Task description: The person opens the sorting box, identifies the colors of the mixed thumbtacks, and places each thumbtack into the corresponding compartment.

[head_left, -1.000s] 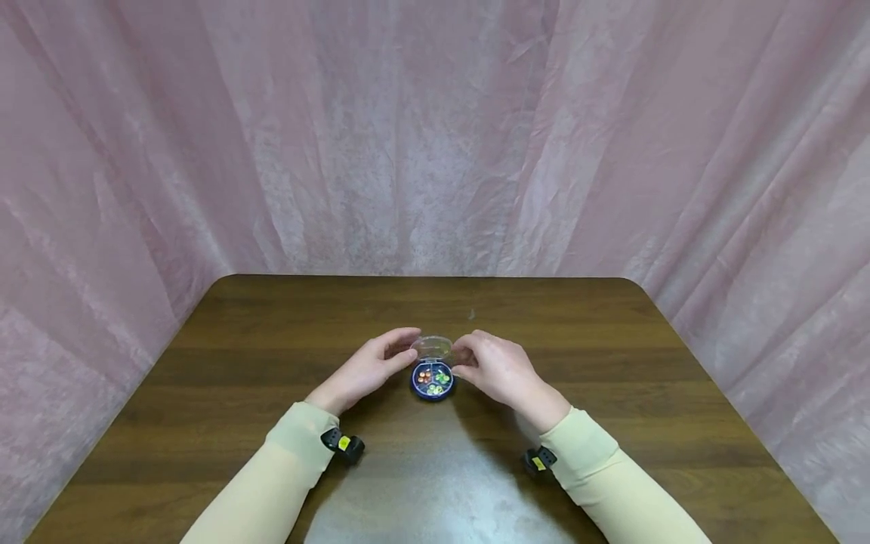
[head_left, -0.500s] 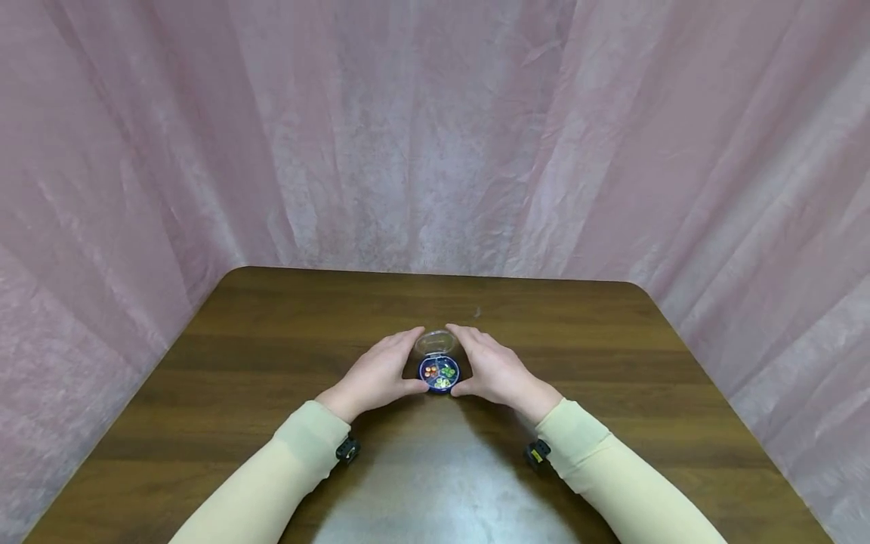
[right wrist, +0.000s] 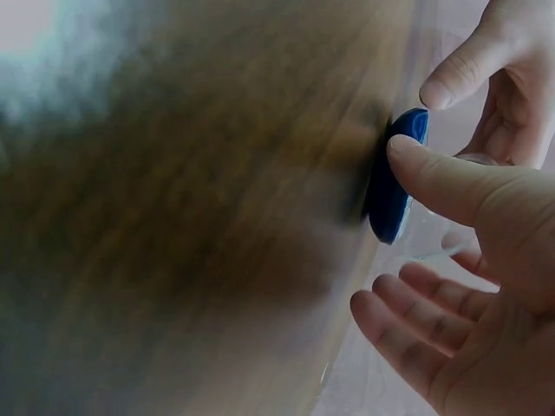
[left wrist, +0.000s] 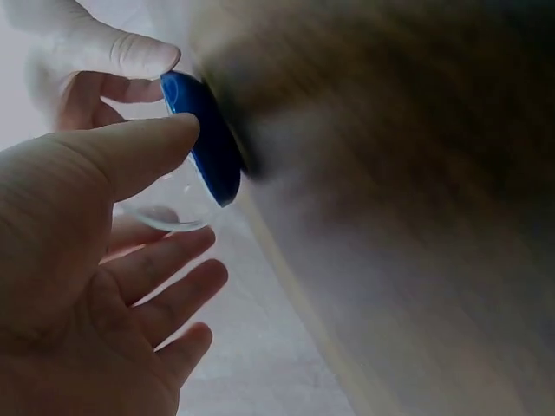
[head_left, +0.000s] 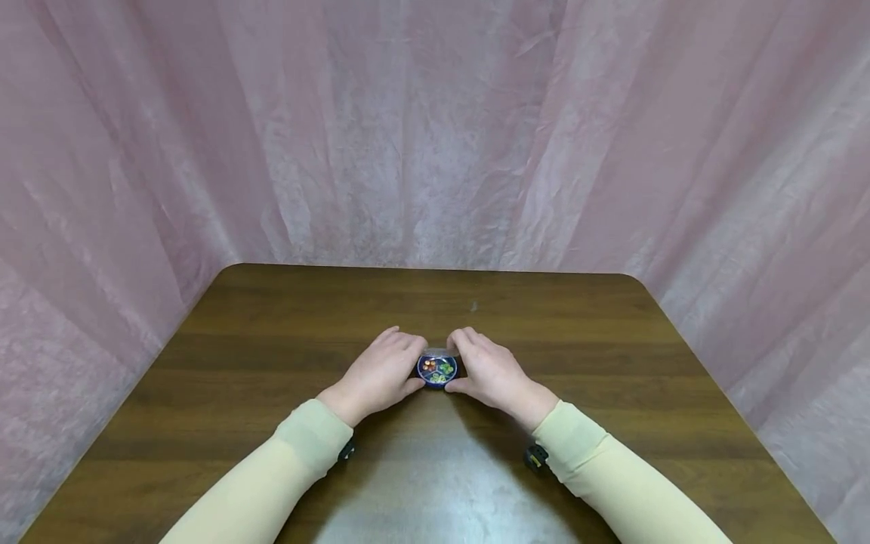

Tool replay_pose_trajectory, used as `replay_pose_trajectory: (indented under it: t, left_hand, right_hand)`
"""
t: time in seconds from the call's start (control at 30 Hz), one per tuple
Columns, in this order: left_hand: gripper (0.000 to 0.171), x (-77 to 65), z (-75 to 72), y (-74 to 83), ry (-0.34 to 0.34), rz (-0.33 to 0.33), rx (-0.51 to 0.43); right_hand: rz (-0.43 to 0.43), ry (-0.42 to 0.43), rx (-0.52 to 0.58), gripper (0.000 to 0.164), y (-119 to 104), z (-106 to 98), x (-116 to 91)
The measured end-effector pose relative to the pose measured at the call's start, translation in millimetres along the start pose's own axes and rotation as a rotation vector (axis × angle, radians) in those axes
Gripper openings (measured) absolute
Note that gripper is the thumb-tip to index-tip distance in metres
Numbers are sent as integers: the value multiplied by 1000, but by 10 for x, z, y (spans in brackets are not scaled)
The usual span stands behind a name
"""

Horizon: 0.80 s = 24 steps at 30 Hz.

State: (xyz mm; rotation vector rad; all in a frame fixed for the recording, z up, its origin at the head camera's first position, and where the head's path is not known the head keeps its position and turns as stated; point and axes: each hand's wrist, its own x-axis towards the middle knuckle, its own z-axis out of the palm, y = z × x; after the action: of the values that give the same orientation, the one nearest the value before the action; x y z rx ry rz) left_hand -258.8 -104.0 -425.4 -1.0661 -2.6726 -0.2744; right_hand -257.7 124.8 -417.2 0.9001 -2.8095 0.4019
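A small round blue pill case (head_left: 437,380) sits on the table between both hands in the head view. Its divided inside shows orange, green and yellow-green pieces. The clear hinged lid (head_left: 440,352) stands partly raised at the back. My left hand (head_left: 383,369) holds the case's left side, thumb on the front of the blue base (left wrist: 208,147), forefinger at the lid's edge. From the right, my right hand (head_left: 494,375) grips likewise, thumb against the base (right wrist: 390,195) and forefinger by the lid. The other fingers spread loosely. The lid's far side is partly hidden by the fingers.
The brown wooden table (head_left: 578,340) extends around the case on all sides. Pink curtains (head_left: 408,136) hang behind its far edge and along both sides. A small pale mark (head_left: 473,306) shows on the tabletop beyond the case.
Both thumbs have come to the front of the case, with the forefingers behind the lid. The lid has tipped forward from its more upright stance and looks lower now.
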Motion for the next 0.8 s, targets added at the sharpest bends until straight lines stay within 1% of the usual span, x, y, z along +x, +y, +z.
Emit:
replay_pose_trajectory:
  t: [0.1, 0.2, 0.33, 0.5, 0.63, 0.7, 0.8]
  left_hand:
    - [44, -17, 3, 5, -14, 36, 13]
    - [45, -56, 6, 24, -48, 62, 14]
    - [44, -102, 9, 60, -76, 78, 15]
    - [45, -108, 12, 81, -84, 75, 43]
    - [47, -103, 24, 74, -65, 90, 61]
    - [46, -109, 23, 69, -61, 94, 60]
    - [44, -124, 21, 56, -67, 82, 38]
  right_hand:
    - [-43, -3, -7, 52, -6, 2, -6]
    - [-90, -13, -15, 46, -14, 15, -42]
    - [-127, -11, -21, 40, -12, 41, -83]
    - [-133, -6, -8, 37, 4, 40, -83]
    - [-128, -25, 10, 37, 10, 16, -73]
    - [-130, -36, 14, 36, 15, 13, -74]
    - [-126, -53, 25, 37, 19, -10, -84]
